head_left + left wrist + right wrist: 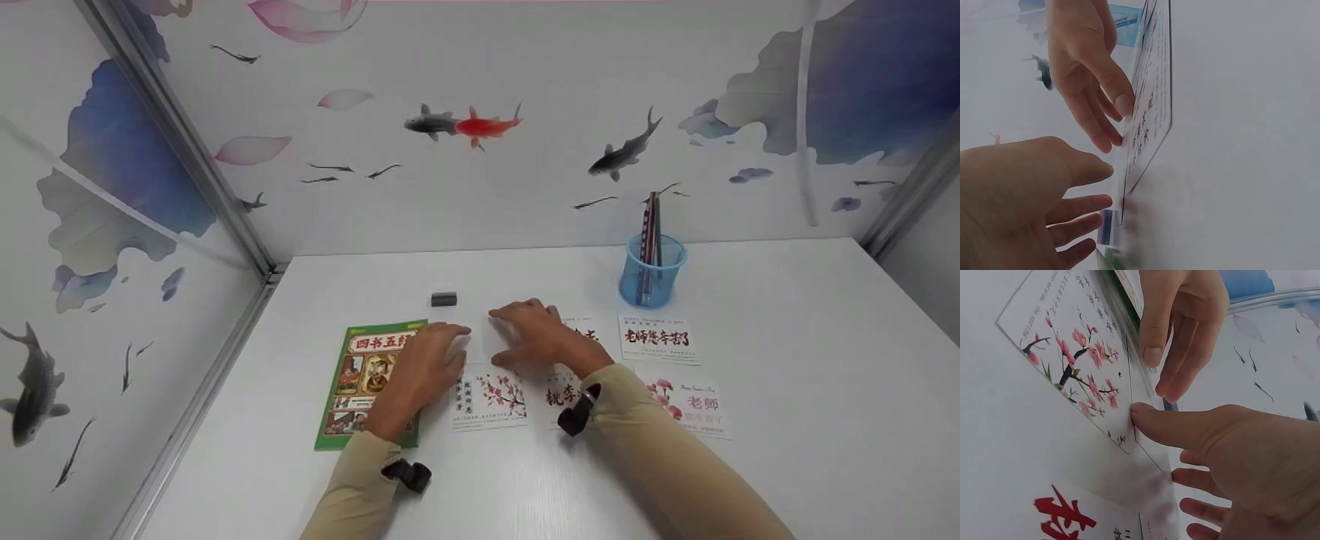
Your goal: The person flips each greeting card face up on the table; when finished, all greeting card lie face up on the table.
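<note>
My left hand (431, 364) reaches over the right edge of a green-bordered booklet (330, 431), its fingers extended toward a white card (477, 346). From the right my right hand (536, 337) reaches to the same card, fingers spread and thumb apart. The right thumb (1154, 422) lies right at the card's edge in the right wrist view. Just nearer lies a card with a pink blossom branch (501, 394), its edge close to the white card. Cards with red lettering (559, 395) lie partly hidden under my right hand and wrist.
Farther right are a red-lettered card (660, 337) and a pink-flower card (701, 412). Behind them stands a blue cup (651, 281) with pencils (651, 225). A small dark block (444, 299) lies beyond the hands. Printed walls enclose the white table (225, 450).
</note>
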The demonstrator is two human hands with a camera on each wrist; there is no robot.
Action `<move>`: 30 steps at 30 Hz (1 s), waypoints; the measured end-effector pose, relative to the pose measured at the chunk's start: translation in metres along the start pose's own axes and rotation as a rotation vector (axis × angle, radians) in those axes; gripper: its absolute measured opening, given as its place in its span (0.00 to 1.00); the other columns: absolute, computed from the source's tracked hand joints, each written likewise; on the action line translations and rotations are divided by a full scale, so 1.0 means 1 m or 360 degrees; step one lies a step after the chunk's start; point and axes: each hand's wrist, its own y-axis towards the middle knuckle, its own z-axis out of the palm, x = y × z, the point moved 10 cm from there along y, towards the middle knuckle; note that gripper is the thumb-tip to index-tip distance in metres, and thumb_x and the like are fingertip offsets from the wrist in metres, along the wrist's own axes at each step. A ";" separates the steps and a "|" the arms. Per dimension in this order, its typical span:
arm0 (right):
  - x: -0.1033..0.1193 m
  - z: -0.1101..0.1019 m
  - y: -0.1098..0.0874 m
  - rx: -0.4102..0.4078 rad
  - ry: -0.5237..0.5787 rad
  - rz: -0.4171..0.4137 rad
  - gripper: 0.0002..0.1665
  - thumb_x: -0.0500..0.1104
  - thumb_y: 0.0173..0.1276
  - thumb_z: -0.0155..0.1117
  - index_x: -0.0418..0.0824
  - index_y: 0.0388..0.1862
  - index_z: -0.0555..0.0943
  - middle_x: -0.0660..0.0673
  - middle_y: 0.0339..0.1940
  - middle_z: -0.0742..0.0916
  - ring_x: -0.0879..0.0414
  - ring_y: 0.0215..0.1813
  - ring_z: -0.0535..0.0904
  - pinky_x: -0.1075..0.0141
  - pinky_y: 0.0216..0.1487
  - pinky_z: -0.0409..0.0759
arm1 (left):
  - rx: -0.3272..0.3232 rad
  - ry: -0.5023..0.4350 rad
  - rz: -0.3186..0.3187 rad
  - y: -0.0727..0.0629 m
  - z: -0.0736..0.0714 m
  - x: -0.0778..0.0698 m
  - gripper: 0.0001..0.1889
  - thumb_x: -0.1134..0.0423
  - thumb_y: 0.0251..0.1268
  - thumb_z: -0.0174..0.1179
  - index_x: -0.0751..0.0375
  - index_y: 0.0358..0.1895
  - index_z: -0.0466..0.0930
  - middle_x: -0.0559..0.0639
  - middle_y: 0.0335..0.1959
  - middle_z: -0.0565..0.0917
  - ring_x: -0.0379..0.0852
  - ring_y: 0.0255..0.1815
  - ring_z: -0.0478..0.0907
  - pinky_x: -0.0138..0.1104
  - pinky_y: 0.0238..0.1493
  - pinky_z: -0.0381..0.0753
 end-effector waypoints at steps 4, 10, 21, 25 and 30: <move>-0.001 -0.003 0.002 -0.0019 0.0045 -0.0045 0.50 0.54 0.65 0.83 0.47 0.83 0.72 0.42 0.76 0.80 0.39 0.80 0.69 0.36 0.81 0.63 | 0.0036 -0.0044 -0.0029 0.000 0.002 -0.002 0.20 0.62 0.80 0.62 0.56 0.70 0.82 0.57 0.75 0.81 0.59 0.79 0.75 0.53 0.81 0.72; -0.011 -0.008 -0.001 -0.0069 0.0189 -0.0029 0.52 0.53 0.60 0.87 0.50 0.82 0.74 0.40 0.70 0.81 0.40 0.74 0.73 0.39 0.77 0.66 | 0.0096 -0.0090 -0.0104 -0.002 0.003 -0.003 0.22 0.58 0.82 0.62 0.53 0.73 0.80 0.59 0.83 0.71 0.63 0.85 0.66 0.58 0.82 0.70; -0.015 -0.010 -0.010 -0.0237 0.0354 -0.0048 0.55 0.49 0.58 0.89 0.52 0.83 0.71 0.38 0.71 0.73 0.40 0.67 0.75 0.44 0.69 0.79 | 0.0064 -0.0296 -0.0054 0.000 0.004 -0.004 0.23 0.61 0.79 0.65 0.60 0.73 0.78 0.67 0.82 0.70 0.67 0.85 0.65 0.61 0.83 0.66; -0.011 -0.014 -0.017 -0.0382 0.0487 -0.0128 0.53 0.43 0.61 0.87 0.48 0.83 0.70 0.35 0.73 0.70 0.40 0.67 0.78 0.47 0.68 0.83 | -0.0008 -0.0464 -0.0061 0.001 0.002 -0.003 0.21 0.63 0.79 0.65 0.62 0.70 0.80 0.67 0.79 0.73 0.66 0.79 0.72 0.59 0.79 0.73; -0.014 -0.025 -0.028 -0.0668 0.0827 -0.0118 0.48 0.39 0.66 0.82 0.48 0.82 0.71 0.31 0.73 0.75 0.38 0.65 0.83 0.51 0.64 0.88 | -0.0082 -0.0647 -0.0066 0.003 -0.001 -0.007 0.18 0.64 0.80 0.63 0.65 0.67 0.83 0.68 0.77 0.75 0.66 0.72 0.80 0.54 0.71 0.83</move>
